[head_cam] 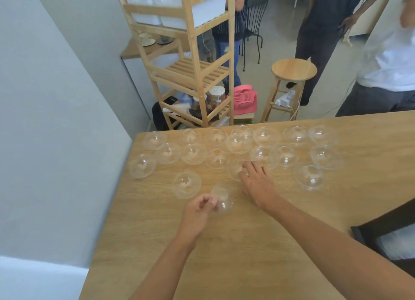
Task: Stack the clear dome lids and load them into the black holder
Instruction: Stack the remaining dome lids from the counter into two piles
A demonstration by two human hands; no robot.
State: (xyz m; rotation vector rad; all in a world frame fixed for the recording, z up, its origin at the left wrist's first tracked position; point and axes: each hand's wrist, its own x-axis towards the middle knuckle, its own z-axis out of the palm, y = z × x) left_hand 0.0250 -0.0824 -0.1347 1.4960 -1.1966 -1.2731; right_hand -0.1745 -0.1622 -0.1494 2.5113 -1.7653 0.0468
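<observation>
The left hand [198, 206] is curled, its fingertips pinched on the rim of a clear dome lid [222, 199] that is tipped on its side just above the wooden surface [235, 254]. Left of that hand, a single lid [186, 184] sits dome up, and another lid [142, 165] rests near the left edge of the surface. To the right, the right hand [258, 183] lies palm down with fingers spread, the fingertips resting on a lid [237, 169] and not closed around it. Beyond both hands, many more lids [239, 143] are scattered in loose rows along the far edge of the surface, some touching or overlapping their neighbours. Further right, one lid [310, 177] sits apart from the rows. At the far right edge, a dark object [386, 228] juts into view; whether it is the black holder cannot be told. Past the surface stand a wooden shelf rack [188, 59] and a round wooden stool [292, 75].
</observation>
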